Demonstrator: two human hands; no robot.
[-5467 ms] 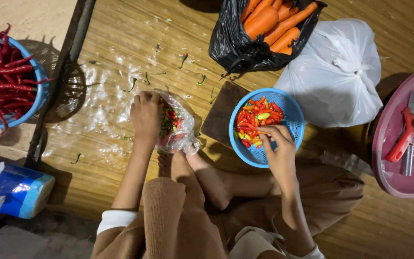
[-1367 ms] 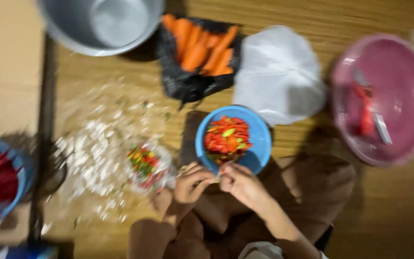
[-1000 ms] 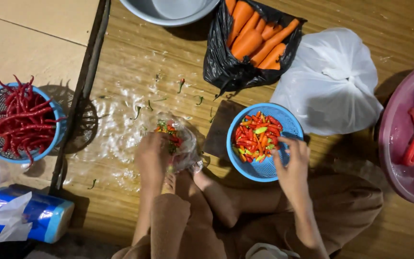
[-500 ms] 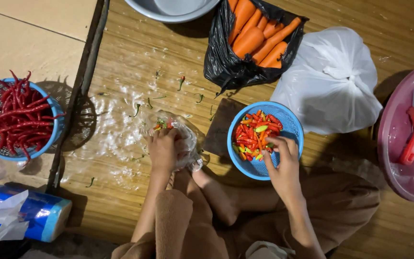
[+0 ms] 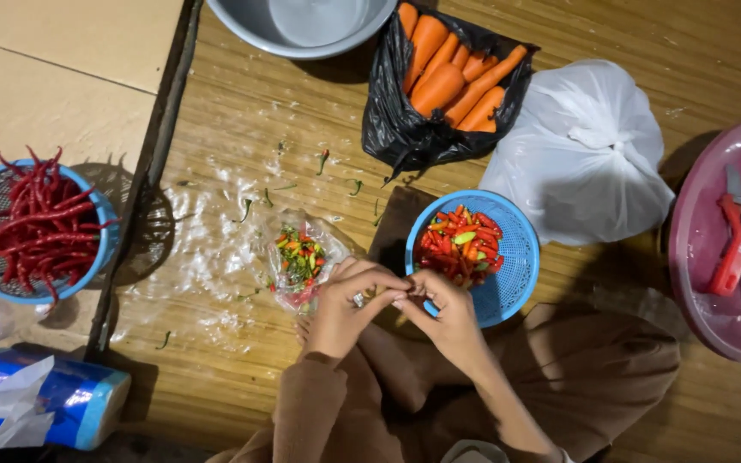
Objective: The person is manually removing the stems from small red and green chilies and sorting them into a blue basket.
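I see my left hand (image 5: 345, 300) and right hand (image 5: 446, 310) meeting fingertip to fingertip, pinched together on something too small to make out, just at the near rim of the blue basket of small chillies (image 5: 473, 255). The clear bag of chillies (image 5: 302, 261) lies just left of my left hand. I count two blue baskets; the second (image 5: 32, 225) holds long red chillies.
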